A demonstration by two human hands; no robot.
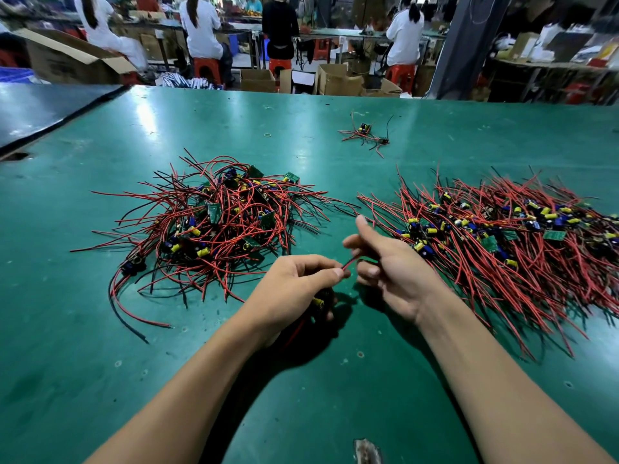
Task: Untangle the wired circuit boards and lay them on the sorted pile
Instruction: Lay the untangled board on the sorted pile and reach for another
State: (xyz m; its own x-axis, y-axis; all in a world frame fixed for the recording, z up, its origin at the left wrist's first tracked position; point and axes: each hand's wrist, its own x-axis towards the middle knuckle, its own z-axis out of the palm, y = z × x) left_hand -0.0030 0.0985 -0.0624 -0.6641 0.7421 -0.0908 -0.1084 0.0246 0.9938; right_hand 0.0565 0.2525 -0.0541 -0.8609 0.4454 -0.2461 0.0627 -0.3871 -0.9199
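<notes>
as left hand [294, 284] pinches its red wire [349, 262], board [322, 298] with yellow capacitor [317, 301]

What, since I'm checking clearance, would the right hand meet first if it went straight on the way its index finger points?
Probably the stray wire ends trailing from the tangled pile; the right hand points up-left into the gap between piles. Depth is unclear.
</notes>
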